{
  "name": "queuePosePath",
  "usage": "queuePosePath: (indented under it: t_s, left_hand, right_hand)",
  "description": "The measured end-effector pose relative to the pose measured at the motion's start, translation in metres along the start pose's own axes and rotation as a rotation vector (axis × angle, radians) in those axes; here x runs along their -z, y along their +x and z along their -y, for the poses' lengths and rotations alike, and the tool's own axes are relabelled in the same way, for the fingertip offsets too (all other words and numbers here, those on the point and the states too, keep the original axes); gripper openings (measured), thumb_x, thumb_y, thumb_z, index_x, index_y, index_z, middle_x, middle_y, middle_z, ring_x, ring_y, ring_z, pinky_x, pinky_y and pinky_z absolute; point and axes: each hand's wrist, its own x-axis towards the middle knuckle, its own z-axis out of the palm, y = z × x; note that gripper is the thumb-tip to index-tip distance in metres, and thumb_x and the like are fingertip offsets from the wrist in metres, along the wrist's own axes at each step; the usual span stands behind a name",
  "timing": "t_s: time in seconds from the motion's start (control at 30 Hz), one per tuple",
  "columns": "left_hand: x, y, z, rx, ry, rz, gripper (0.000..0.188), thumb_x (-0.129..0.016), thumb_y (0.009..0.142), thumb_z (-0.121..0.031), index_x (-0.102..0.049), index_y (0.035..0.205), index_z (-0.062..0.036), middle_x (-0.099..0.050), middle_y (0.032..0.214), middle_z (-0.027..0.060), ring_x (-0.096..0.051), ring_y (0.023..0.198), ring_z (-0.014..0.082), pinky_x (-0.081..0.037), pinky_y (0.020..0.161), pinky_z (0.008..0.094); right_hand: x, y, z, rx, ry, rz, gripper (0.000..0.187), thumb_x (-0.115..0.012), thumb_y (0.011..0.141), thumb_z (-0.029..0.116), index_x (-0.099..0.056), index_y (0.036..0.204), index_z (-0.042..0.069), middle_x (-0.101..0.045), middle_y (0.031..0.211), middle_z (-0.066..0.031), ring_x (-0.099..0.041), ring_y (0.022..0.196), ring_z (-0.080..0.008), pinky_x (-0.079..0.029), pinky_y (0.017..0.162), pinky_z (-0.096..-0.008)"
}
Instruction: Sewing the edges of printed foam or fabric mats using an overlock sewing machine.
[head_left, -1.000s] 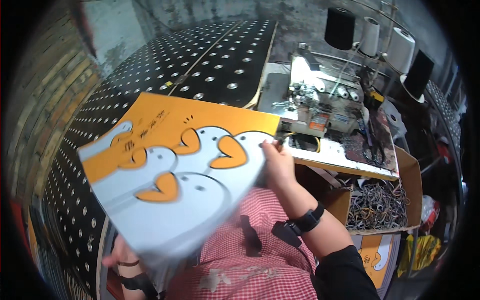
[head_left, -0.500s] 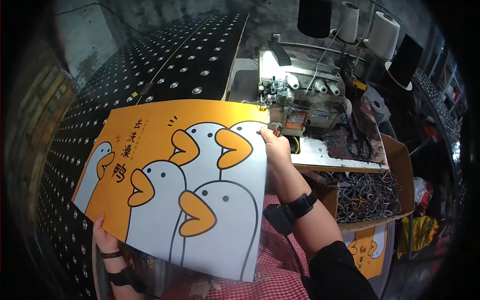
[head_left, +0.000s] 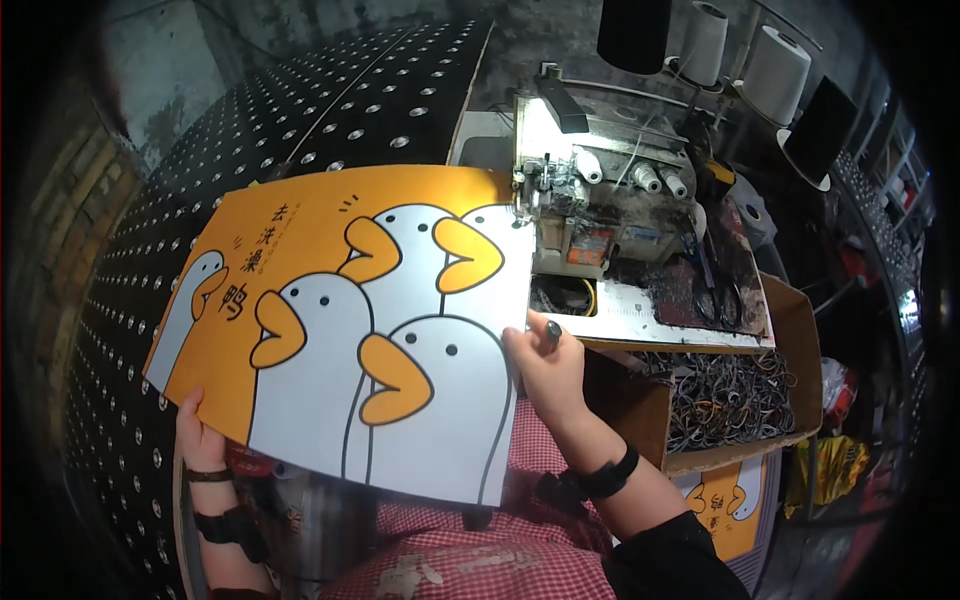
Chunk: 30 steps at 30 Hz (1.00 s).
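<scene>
A large printed mat (head_left: 435, 415) with white, orange-billed ducks on an orange ground lies tilted across my lap and the table. Its far right corner sits at the needle area of an overlock sewing machine (head_left: 610, 190). My left hand (head_left: 200, 440) is closed on the mat's near left edge, thumb on top and fingers hidden beneath. On the right edge, my right hand (head_left: 552, 370) pinches the mat below the machine bed. A small dark tool (head_left: 553, 333) pokes out of that hand; its kind is mostly hidden.
Black scissors (head_left: 715, 290) lie on the machine table's right side. Below it stands a cardboard box (head_left: 690, 458) of trimmed edging scraps (head_left: 735, 400), above more printed mats (head_left: 735, 505). A black studded table (head_left: 400, 100) extends left. Thread cones (head_left: 775, 75) stand behind the machine.
The mat has moved away from me, its far right corner now at the machine's needle area. My right hand has slid down the right edge toward me; my left hand has moved slightly forward.
</scene>
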Motion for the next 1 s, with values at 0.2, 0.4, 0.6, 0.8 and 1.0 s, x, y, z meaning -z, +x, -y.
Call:
queuePosePath:
  t_s: [0.2, 0.4, 0.6, 0.8, 1.0]
  left_hand:
    - [-0.03, 0.038, 0.001, 0.027, 0.081, 0.064, 0.029, -0.039, 0.089, -0.009, -0.044, 0.111, 0.0097, -0.053, 0.11, 0.017, -0.053, 0.103, 0.0257, -0.045, 0.089, 0.0322]
    - [-0.049, 0.086, 0.003, 0.009, 0.159, 0.113, 0.029, -0.04, 0.088, -0.008, -0.045, 0.11, 0.0098, -0.055, 0.107, 0.0177, -0.055, 0.099, 0.0269, -0.046, 0.088, 0.0341]
    - [-0.078, 0.132, 0.008, 0.085, 0.084, 0.081, 0.026, -0.042, 0.086, -0.004, -0.046, 0.109, 0.0085, -0.054, 0.109, 0.018, -0.053, 0.102, 0.0286, -0.044, 0.089, 0.036]
    - [-0.119, 0.167, 0.024, -0.03, 0.221, -0.002, 0.026, -0.043, 0.086, -0.002, -0.046, 0.109, 0.0072, -0.053, 0.11, 0.0185, -0.052, 0.102, 0.0294, -0.043, 0.09, 0.037]
    - [-0.136, 0.221, 0.031, 0.002, 0.19, -0.014, 0.025, -0.043, 0.085, -0.001, -0.046, 0.109, 0.007, -0.052, 0.109, 0.0184, -0.052, 0.102, 0.03, -0.042, 0.091, 0.0384]
  right_hand:
    - [0.002, -0.02, 0.012, 0.043, -0.027, -0.024, 0.042, -0.06, 0.081, 0.005, -0.047, 0.119, -0.006, -0.054, 0.064, 0.0036, -0.046, 0.057, 0.0001, -0.039, 0.052, -0.014]
    - [0.004, -0.031, 0.022, 0.082, -0.027, -0.013, 0.04, -0.061, 0.079, 0.002, -0.051, 0.117, -0.002, -0.057, 0.069, 0.0009, -0.05, 0.06, -0.0014, -0.043, 0.055, -0.0159]
    - [0.003, -0.031, 0.021, 0.142, -0.023, -0.029, 0.016, -0.063, 0.078, 0.003, -0.063, 0.093, -0.001, -0.064, 0.08, -0.0052, -0.057, 0.071, -0.0067, -0.047, 0.063, -0.0193]
    - [0.003, -0.003, 0.011, 0.266, -0.215, -0.144, 0.011, -0.062, 0.075, 0.002, -0.064, 0.086, 0.0, -0.065, 0.078, -0.0089, -0.061, 0.071, -0.0125, -0.048, 0.065, -0.023]
    - [-0.003, 0.041, 0.005, 0.402, -0.278, -0.243, 0.011, -0.06, 0.072, 0.002, -0.065, 0.082, 0.003, -0.064, 0.073, -0.0098, -0.063, 0.066, -0.0161, -0.047, 0.06, -0.0253]
